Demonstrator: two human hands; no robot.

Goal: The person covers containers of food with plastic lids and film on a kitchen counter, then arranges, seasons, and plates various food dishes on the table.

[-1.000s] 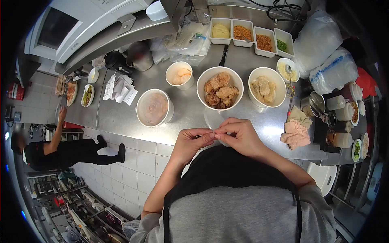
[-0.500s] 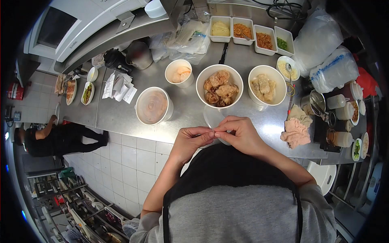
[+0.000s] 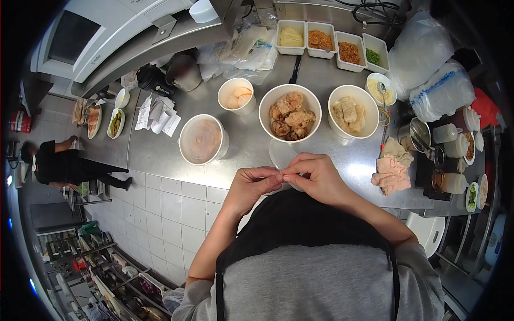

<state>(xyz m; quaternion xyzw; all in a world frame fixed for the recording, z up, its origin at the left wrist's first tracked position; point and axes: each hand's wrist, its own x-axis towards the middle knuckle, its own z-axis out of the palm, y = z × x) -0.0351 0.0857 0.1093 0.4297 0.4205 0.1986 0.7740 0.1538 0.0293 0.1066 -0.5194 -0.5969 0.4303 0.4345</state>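
Note:
My left hand (image 3: 256,185) and my right hand (image 3: 317,175) meet at the counter's front edge, fingertips pinched together. Between them is a translucent plastic lid (image 3: 279,153), tilted and partly hidden by the fingers; whether it is one lid or several stacked I cannot tell. Just beyond stands an uncovered white tub of brown fried chicken pieces (image 3: 293,115). To its right is a tub of paler battered pieces (image 3: 348,113). On the left are a smaller cup with pale orange contents (image 3: 239,97) and a tub covered by a clear lid (image 3: 201,140).
White trays of toppings (image 3: 321,43) line the back. Receipts (image 3: 157,114) lie left, pink cloths (image 3: 391,174) right. Squeeze bottles (image 3: 452,183) and wrapped plastic stacks (image 3: 443,92) crowd the right side. A person in black (image 3: 64,165) stands at the far left.
My hands and the lid stay almost in place. The person at the far left has shifted stance, with legs and arms in a different position.

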